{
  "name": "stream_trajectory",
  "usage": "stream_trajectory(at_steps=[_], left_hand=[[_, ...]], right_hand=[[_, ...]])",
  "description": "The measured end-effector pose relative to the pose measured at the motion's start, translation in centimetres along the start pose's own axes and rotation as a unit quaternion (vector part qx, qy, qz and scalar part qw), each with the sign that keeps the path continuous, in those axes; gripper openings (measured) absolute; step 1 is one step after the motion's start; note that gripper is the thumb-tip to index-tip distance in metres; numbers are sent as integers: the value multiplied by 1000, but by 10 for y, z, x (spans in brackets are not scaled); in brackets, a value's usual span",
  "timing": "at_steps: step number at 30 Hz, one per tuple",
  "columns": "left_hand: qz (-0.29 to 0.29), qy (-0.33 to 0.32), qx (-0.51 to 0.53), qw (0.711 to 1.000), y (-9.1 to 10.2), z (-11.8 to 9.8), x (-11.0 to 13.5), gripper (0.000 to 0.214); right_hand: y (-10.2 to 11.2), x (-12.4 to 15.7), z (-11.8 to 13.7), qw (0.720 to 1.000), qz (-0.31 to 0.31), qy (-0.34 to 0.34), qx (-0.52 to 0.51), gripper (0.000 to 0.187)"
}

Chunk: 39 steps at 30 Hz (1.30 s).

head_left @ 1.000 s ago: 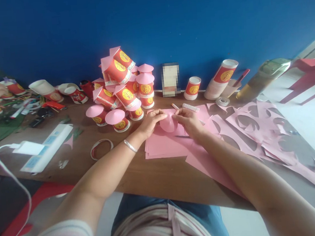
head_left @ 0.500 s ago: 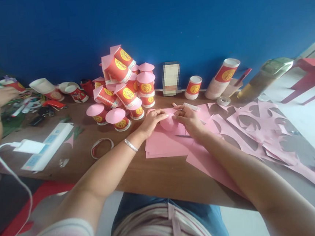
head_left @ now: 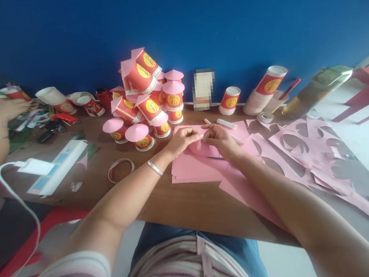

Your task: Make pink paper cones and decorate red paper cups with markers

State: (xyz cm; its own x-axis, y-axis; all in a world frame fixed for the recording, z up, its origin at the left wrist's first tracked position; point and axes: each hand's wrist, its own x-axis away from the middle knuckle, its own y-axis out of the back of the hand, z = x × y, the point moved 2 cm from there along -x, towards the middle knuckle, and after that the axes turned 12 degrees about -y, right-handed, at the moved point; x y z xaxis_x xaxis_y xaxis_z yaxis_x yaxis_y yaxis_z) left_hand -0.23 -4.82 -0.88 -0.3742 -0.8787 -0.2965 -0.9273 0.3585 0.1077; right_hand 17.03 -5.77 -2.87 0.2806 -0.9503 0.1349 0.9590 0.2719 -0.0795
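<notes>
- Paper piece [head_left: 201, 149] is curving over pink sheets [head_left: 190, 173]; left hand [head_left: 183, 142] and right hand [head_left: 220, 139] are pinching it narrowly.
- Capped cups [head_left: 151, 107] are standing at its ten o'clock.
- Likely shaping; next move probably needing steady pressure.

craft workspace: pink paper offcuts [head_left: 333, 184] and pink-topped cups [head_left: 149, 108] on a table [head_left: 174, 206]

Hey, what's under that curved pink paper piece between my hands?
Flat pink paper sheets show around the curved pink paper piece, seemingly continuing beneath; anything directly under it is covered from view.
</notes>
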Motion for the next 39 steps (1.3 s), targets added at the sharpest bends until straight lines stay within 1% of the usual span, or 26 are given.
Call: stream_trajectory(at_steps=[4, 7, 11, 14, 19, 25, 29, 33, 36, 39], left_hand=[[2, 0, -23, 1000, 1, 5, 0, 22], [-1, -8, -24, 1000, 2, 7, 0, 24], [-34, -6, 4, 999, 3, 8, 0, 25], [-57, -3, 14, 998, 3, 7, 1, 24], [-59, -24, -7, 998, 2, 7, 1, 25], [-62, -25, -26, 997, 1, 9, 2, 26], [-61, -27, -29, 997, 0, 8, 2, 24], [-64, -31, -25, 997, -1, 8, 2, 25], [-71, -32, -19, 997, -1, 7, 1, 25], [-72, -29, -16, 997, -1, 7, 1, 26]], right_hand=[[-1, 1, 1, 1000, 5, 3, 8, 46], [-1, 2, 1, 1000, 9, -6, 8, 49], [0, 1, -1, 1000, -2, -23, -15, 45], [-1, 1, -2, 999, 5, -32, -23, 48], [-4, 2, -3, 999, 18, -27, -18, 52], [-5, 2, -3, 1000, 3, -8, 21, 53], [-5, 3, 1, 999, 6, 5, 50, 48], [-5, 5, 4, 996, 0, 4, 86, 44], [-3, 4, 2, 995, -5, 7, 98, 42], [0, 1, -3, 995, -13, 14, 100, 45]])
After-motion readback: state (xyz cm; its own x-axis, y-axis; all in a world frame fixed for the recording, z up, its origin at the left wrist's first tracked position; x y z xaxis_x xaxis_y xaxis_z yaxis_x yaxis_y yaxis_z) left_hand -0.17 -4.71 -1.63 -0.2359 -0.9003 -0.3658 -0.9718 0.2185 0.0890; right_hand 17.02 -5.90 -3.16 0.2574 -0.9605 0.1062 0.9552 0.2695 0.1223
